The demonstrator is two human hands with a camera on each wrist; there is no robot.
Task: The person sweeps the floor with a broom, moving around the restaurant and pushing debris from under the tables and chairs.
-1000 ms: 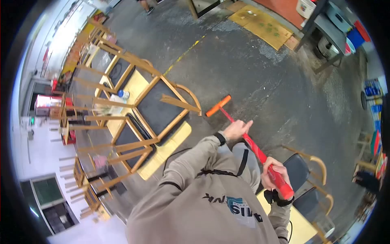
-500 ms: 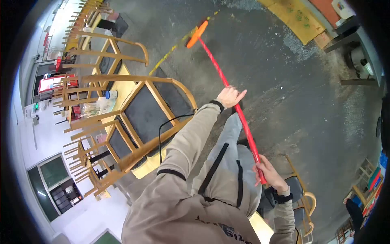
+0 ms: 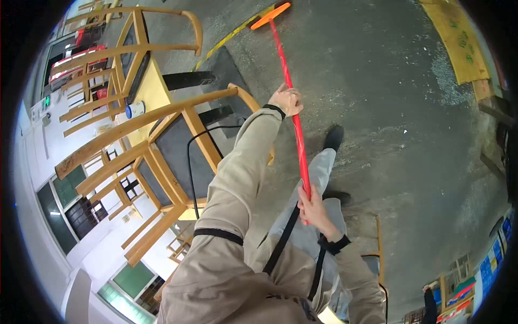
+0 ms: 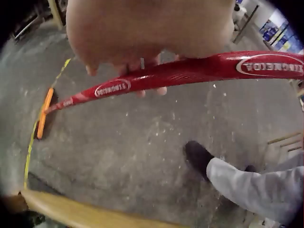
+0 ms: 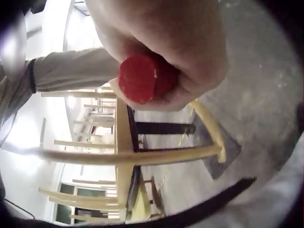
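A push broom with a red pole (image 3: 300,146) and an orange head (image 3: 271,15) reaches away from the body. Its head lies on the floor at a yellow line (image 3: 229,39). My left hand (image 3: 287,100) grips the pole about midway, fingers curled beneath it in the left wrist view. Lower down, my right hand (image 3: 315,209) holds the pole close to its end. The pole's round red end cap (image 5: 137,79) sticks out of the right fist in the right wrist view.
Wooden chairs (image 3: 183,140) rest upturned on a pale table (image 3: 156,86) at the left, one curved chair arm near my left sleeve. A black cord (image 3: 190,162) loops there. Yellow cardboard (image 3: 458,43) lies at the upper right. My shoe (image 3: 334,137) stands on the grey floor.
The broom head has gone from near the feet out to the yellow line, the pole now stretched forward. Both hands still hold the pole; the right has moved forward and left. The view has shifted.
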